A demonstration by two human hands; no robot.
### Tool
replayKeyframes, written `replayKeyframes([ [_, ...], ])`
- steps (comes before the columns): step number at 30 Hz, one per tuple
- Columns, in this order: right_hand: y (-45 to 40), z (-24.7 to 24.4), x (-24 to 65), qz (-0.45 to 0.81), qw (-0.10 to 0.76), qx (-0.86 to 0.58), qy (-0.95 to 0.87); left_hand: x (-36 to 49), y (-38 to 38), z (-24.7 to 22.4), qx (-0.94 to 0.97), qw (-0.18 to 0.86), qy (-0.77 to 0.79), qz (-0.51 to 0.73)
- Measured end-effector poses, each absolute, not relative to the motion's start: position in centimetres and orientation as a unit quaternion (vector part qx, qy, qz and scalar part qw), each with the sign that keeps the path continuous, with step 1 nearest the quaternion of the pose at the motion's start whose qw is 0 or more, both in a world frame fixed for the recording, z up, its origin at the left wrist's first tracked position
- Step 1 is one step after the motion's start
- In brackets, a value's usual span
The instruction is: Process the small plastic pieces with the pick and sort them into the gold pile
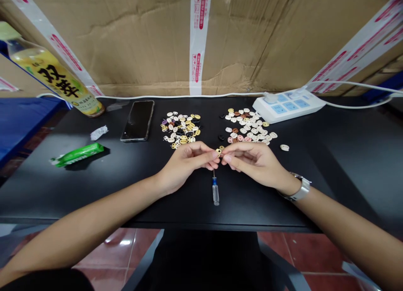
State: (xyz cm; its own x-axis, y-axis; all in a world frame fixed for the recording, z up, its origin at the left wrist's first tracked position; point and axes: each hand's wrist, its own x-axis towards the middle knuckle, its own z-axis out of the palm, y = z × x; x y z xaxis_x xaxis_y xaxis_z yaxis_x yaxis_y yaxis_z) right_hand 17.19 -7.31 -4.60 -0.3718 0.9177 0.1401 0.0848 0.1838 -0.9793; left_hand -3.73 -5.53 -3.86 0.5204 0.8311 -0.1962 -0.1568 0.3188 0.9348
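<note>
Both the left hand (pixel 185 163) and right hand (pixel 252 161) pinch one small yellow-gold plastic piece (pixel 218 151) between fingertips.

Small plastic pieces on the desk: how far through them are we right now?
Hard to count what is finished: two heaps lie sorted apart, the left pile and the right pile. In hand: left hand and right hand pinch one yellow piece between fingertips. The screwdriver lies unused below. Both heaps look large, so much seems left.
</note>
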Motion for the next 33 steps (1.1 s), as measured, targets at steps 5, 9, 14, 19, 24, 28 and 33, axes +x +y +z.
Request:
replayKeyframes([
  [5,-7.5,-5.0,17.2,0.457,0.425,-0.372,-0.688,-3.7,-5.5,-4.0,0.455,0.738,0.366,0.338],
  [9,-7.6,-5.2,17.0,0.411,0.428,-0.367,-0.716,-3.6,-5.6,-4.0,0.446,0.749,0.367,0.326],
  [14,-7.6,-5.3,16.9,0.37,0.424,-0.375,-0.737,-3.5,-5.7,-4.0,0.451,0.748,0.372,0.315],
  [19,-7.4,-5.2,16.9,0.344,0.418,-0.38,-0.75,-3.4,-5.7,-4.1,0.461,0.742,0.371,0.316],
  [24,-6.2,-4.8,17.4,0.318,0.41,-0.397,-0.757,-3.2,-5.9,-4.2,0.442,0.733,0.373,0.357],
  [28,-3.0,-4.5,17.5,0.282,0.392,-0.411,-0.774,-3.1,-6.0,-4.6,0.434,0.733,0.368,0.372],
  [33,4.0,-4.5,16.4,0.199,0.337,-0.415,-0.821,-3.2,-6.0,-5.0,0.439,0.74,0.344,0.376],
])
